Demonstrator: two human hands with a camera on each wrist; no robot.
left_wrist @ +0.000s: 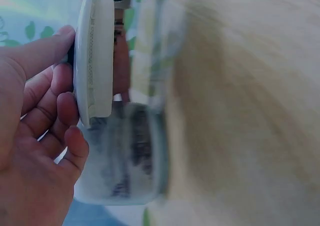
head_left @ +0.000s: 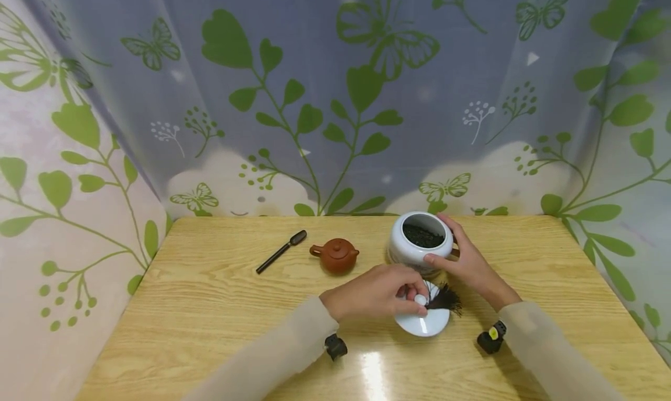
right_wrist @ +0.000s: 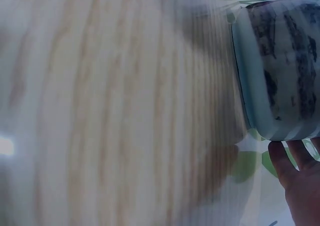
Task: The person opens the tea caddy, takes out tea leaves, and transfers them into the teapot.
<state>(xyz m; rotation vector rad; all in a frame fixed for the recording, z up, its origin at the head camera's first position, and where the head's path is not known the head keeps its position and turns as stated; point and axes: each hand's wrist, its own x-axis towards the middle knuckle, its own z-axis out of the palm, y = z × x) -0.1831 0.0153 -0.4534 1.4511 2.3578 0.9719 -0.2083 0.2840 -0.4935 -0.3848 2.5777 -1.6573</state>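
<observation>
A white ceramic jar stands uncovered near the back of the table, with dark loose tea leaves inside. My right hand holds the jar's right side, thumb near the front rim. In the right wrist view, its fingertips touch the jar's wall, which carries a dark pattern. Just in front of the jar, my left hand pinches the white lid by its knob. A dark tassel hangs at the knob. The left wrist view shows the lid's pale sealing ring, apart from the jar.
Left of the jar sits a small reddish-brown teapot, its spout toward the jar. Farther left lies a dark tea scoop. A patterned curtain hangs behind the wooden table.
</observation>
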